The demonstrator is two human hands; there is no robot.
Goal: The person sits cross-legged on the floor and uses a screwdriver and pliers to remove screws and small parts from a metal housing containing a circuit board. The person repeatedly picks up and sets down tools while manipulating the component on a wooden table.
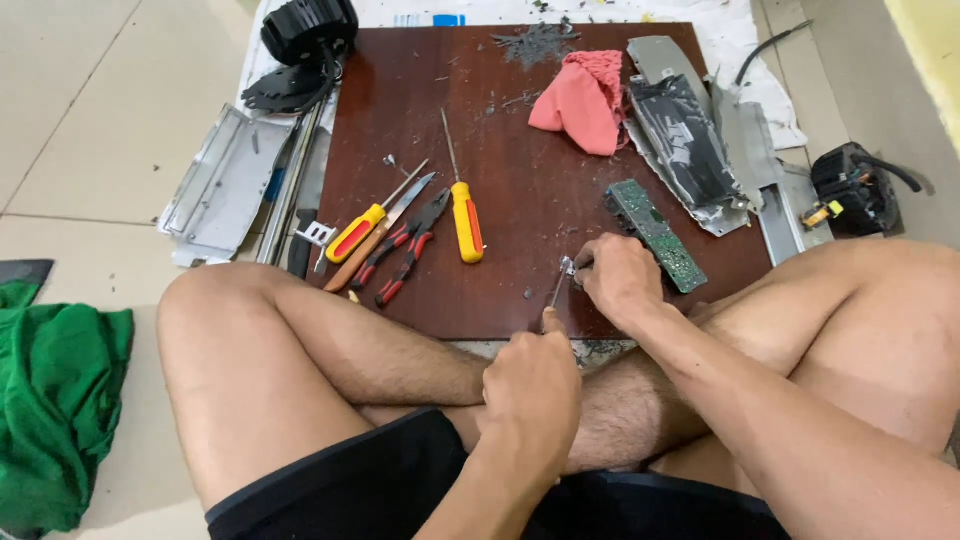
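Here — both hands (575,330) on small metal part (566,268)

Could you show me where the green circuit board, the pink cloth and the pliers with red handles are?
green circuit board (655,233): head view, middle of the board's top face.
pink cloth (580,100): head view, centre of the bunched fabric.
pliers with red handles (410,243): head view, near the pivot above the handles.

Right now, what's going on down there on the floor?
A person sits cross-legged at a dark wooden board. The left hand grips a thin tool whose tip meets a small metal part pinched by the right hand, next to a green circuit board. Screwdrivers, pliers and a pink cloth lie on the board.
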